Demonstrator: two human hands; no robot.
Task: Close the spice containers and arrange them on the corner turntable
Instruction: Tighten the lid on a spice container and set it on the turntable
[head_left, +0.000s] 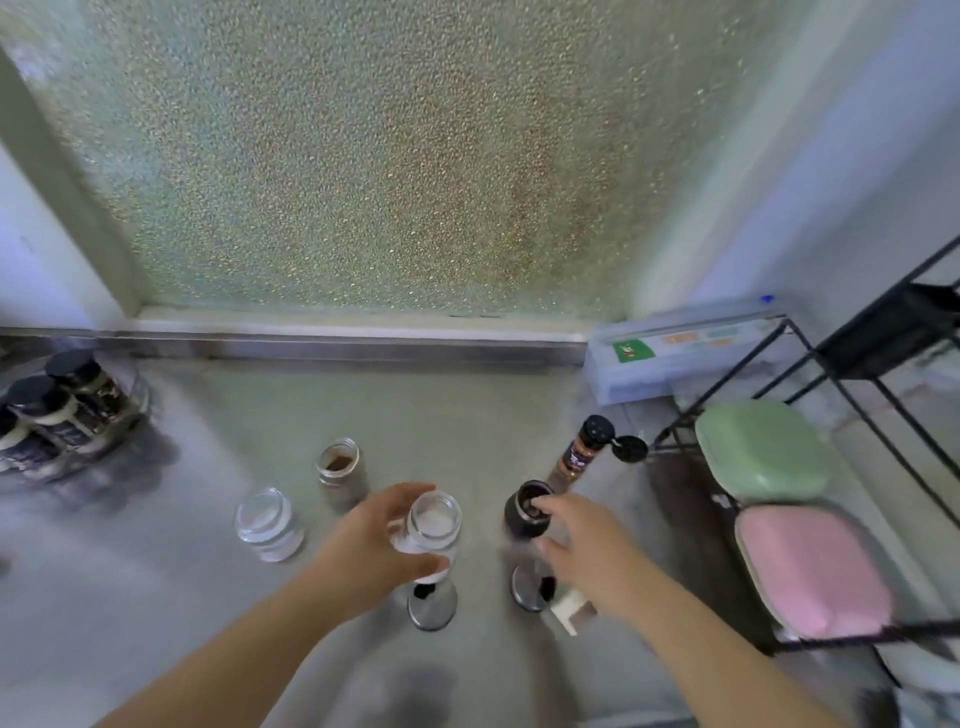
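My left hand (371, 540) grips an open glass jar of white powder (431, 525) on the steel counter. My right hand (587, 551) reaches to a dark open jar (524, 514), fingers touching its rim and side. Two round metal lids (432, 605) (527, 590) lie just in front of these jars. Another open jar of white powder (267, 525) and an open jar of brown spice (340, 467) stand to the left. A tall spice shaker (582, 454) with its black flip cap open stands behind the dark jar. The turntable (137, 395) at far left carries capped jars (78, 384).
A frosted window (363, 156) backs the counter (441, 405). A clear plastic box (680, 358) lies at the back right. A black wire rack (779, 410) on the right holds a green container (763, 452) and a pink one (810, 571). A small white piece (569, 610) lies under my right wrist.
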